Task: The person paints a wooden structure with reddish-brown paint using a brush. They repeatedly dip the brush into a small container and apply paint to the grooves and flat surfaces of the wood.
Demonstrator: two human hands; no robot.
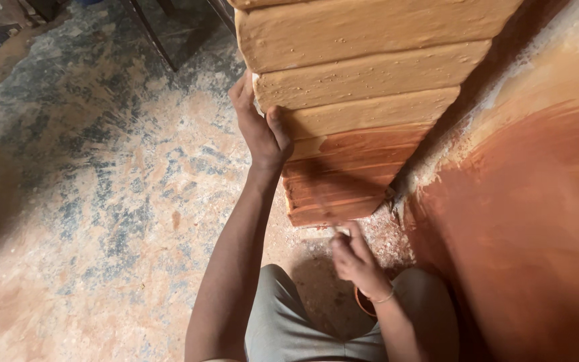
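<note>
From the head camera, looking straight down, a tall wooden post rises toward the lens from the dusty floor; it is cut in stacked ridges, pale and bare in the upper bands, stained a wet red-brown in the lower ones. It stands in the middle of the scene, just left of a wall smeared with the same red-brown colour. The left hand is pressed flat against the post's left edge, fingers spread along the side and the thumb hooked over a ridge, bracing it rather than closing round it. The right hand sits lower and nearer, by the post's foot, fingers pinched narrow as if round something small; it is blurred, so I cannot tell what, if anything, they hold. Just under that wrist, part of a small orange cup peeks out beside the grey trousers. The post looks heavy, stiff and solid, unlikely to flex or break, but its stained bands appear freshly wet and probably slick and easy to smudge. The safest hold seems to be the dry upper ridges, whose edges give the fingers purchase.
</note>
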